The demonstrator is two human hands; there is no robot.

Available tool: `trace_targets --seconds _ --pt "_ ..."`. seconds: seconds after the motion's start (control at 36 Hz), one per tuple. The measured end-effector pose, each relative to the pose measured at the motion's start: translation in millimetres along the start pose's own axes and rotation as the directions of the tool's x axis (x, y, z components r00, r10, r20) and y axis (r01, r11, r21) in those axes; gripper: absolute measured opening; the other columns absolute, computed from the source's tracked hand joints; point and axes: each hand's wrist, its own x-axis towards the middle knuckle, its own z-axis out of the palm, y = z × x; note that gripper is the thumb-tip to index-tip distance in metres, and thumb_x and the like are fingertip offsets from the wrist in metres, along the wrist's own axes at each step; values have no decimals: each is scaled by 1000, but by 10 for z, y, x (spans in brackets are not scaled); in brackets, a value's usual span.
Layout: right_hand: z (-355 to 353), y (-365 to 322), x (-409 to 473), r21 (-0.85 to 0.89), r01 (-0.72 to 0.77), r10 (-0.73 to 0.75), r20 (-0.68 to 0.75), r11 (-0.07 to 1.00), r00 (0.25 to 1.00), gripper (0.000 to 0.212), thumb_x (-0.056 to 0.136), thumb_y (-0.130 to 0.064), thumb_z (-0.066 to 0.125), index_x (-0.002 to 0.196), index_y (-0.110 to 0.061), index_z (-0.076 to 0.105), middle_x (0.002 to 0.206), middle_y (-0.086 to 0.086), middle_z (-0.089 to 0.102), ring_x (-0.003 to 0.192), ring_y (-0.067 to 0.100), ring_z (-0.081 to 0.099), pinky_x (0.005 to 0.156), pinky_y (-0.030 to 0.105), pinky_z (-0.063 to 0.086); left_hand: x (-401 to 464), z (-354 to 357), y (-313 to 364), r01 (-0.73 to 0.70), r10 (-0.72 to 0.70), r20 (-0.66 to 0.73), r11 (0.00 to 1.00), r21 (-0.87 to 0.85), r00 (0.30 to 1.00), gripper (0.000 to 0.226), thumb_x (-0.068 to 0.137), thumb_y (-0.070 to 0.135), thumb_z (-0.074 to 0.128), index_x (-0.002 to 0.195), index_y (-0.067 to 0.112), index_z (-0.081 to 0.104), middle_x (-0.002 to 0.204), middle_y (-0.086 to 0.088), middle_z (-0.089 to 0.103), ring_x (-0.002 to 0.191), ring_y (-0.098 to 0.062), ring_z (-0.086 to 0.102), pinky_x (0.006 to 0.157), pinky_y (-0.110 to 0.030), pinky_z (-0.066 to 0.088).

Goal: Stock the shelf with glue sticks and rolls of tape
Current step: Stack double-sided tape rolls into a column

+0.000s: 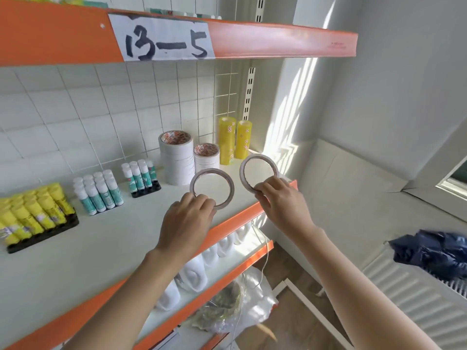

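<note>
Both hands up over the white shelf, each holding one thin tape ring. Left hand pinches the lower edge of the left ring, fingers curled over it; ring is tilted, above the shelf surface near the front. Right hand grips the lower right edge of the right ring, also tilted, over the shelf's right front corner. Rings are apart, not touching. Behind them: tall white tape stack, shorter white stack just beside it, then two yellow tape columns at the back right by the wire grid. Left side of shelf: glue sticks in three groups, small teal-label set on a black tray, larger teal-label block, yellow sticks on a black tray far left. Shelf above carries a paper label reading 13-5. Shelf below holds white rolls. Dark blue bag lies on the radiator at right.
</note>
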Motion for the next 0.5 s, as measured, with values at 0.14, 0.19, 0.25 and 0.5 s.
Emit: trace_targets --seconds 0.14,0.19,0.25,0.5 --pt "415 32 37 37 -12 6 140 999 990 5 85 -14 71 89 -12 70 84 3 60 72 27 61 47 33 47 -109 208 -73 71 -69 47 996 -48 997 16 88 20 60 73 15 62 70 0 58 66 -25 56 47 -32 45" --pt "561 81 85 45 -9 1 173 999 985 5 84 -13 73 88 -12 70 83 4 60 71 28 61 48 33 46 -132 308 -100 117 -112 98 992 -46 989 14 78 13 76 73 14 62 70 -1 60 67 -26 58 47 -32 47" --pt "701 144 136 50 2 -13 210 999 978 6 82 -13 74 86 -12 70 81 4 60 71 28 62 49 33 46 -138 399 -125 154 -148 143 988 -30 979 20 72 10 81 71 13 62 69 -2 59 66 -27 58 45 -33 48" --pt "1196 476 280 40 -33 12 432 999 902 23 98 -25 50 104 -11 66 105 7 58 101 28 55 64 37 48 -36 793 -102 272 -270 239 962 24 933 24 64 13 86 68 15 62 65 1 59 62 -24 59 40 -27 43"
